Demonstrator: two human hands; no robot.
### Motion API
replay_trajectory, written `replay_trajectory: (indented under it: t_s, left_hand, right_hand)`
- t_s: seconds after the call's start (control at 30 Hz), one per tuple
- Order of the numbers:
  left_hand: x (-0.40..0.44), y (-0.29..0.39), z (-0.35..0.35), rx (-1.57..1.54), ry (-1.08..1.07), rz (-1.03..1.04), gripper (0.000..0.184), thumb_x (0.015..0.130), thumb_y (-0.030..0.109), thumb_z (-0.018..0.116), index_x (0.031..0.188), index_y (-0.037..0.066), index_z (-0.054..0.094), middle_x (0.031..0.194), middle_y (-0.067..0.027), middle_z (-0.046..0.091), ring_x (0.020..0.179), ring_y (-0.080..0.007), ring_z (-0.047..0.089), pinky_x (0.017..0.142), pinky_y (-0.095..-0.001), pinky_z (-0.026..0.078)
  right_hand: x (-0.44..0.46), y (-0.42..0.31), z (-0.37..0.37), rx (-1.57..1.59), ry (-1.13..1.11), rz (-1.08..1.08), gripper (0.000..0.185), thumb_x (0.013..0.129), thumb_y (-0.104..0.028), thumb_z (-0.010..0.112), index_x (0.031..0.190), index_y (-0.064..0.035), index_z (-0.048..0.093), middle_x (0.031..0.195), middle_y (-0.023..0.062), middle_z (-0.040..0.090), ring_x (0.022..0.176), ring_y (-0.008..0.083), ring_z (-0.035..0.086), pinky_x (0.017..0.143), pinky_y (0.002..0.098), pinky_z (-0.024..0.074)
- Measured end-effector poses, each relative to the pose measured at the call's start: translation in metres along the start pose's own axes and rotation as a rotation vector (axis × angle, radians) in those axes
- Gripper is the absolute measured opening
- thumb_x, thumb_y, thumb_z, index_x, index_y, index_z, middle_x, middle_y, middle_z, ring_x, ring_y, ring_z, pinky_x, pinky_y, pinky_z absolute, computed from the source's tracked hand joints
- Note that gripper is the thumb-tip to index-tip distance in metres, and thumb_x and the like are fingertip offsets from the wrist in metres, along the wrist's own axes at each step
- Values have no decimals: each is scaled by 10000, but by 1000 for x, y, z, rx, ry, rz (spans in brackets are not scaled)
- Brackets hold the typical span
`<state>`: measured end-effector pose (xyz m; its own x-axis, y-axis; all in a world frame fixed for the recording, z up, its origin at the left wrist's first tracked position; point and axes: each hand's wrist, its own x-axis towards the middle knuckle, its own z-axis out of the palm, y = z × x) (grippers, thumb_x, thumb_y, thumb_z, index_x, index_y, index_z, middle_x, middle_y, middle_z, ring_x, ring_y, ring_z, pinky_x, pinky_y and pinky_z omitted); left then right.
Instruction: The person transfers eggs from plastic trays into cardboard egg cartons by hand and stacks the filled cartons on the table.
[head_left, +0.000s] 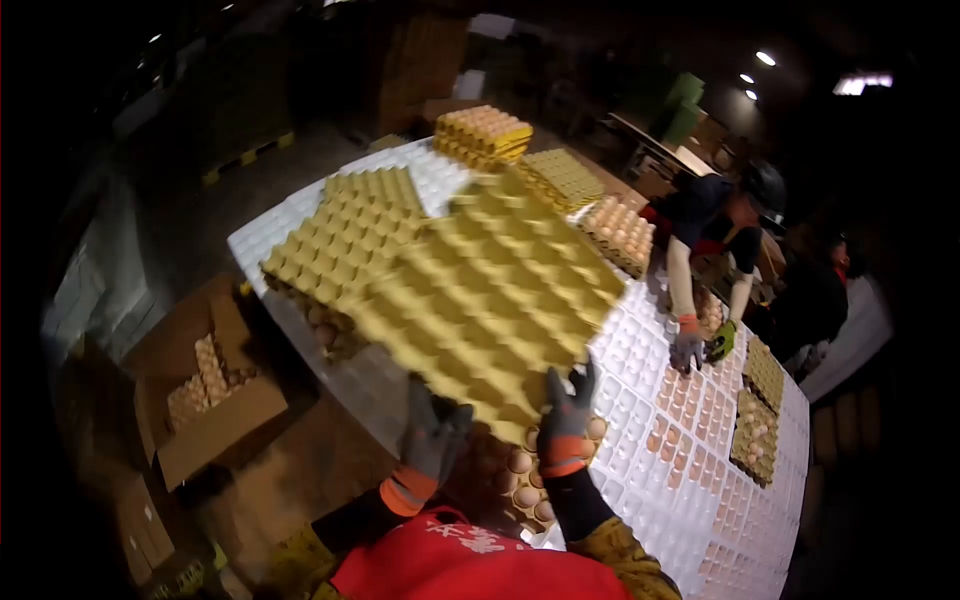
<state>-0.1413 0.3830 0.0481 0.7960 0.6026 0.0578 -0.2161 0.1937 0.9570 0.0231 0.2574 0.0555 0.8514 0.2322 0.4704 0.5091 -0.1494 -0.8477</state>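
A yellowish pulp egg tray (495, 300), slightly blurred, is tilted up in front of me. My left hand (437, 440), in a grey glove with an orange cuff, is closed on its near left edge. On the near right edge, my right hand (567, 415) grips the same tray, gloved alike. Below the tray, between my hands, brown eggs (525, 485) sit in another tray. Another egg tray (345, 240) lies to the left, partly covered by the held one, with eggs showing under its near edge.
White plastic trays (625, 455) with many pockets cover the table, several holding eggs. Stacked egg trays (482, 137) stand at the far edge. A person (715, 235) reaches over the right side. At lower left is an open cardboard box (225, 425) with eggs inside.
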Motion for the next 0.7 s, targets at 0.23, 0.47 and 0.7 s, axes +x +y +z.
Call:
replay_trajectory:
  t_s: [0.23,0.47,0.7]
  left_hand:
    - [106,75,-111,-381,607,330,560,1037,241,556,1510,17,357,1500,-132,443,1298,-257,481,1060,-381,419]
    - [278,-27,-313,441,633,483,556,966,154,631,1428,-58,403,1327,-186,590,1158,-307,569,1004,-432,447]
    - [285,-18,-345,669,770,107,662,944,377,671,1413,-50,478,1409,-252,548,1257,-393,550,996,-445,458]
  right_hand:
    - [7,-77,72,459,-568,-5,701,936,-87,690,1547,-90,345,1414,134,516,1201,204,584,991,344,513]
    - [-24,-19,7,304,-419,246,567,945,-100,676,1468,-70,461,1367,107,577,1127,193,632,944,325,529]
    - [-72,35,-85,143,-216,444,539,956,-113,647,1460,-35,471,1336,114,596,1136,203,631,930,313,528]
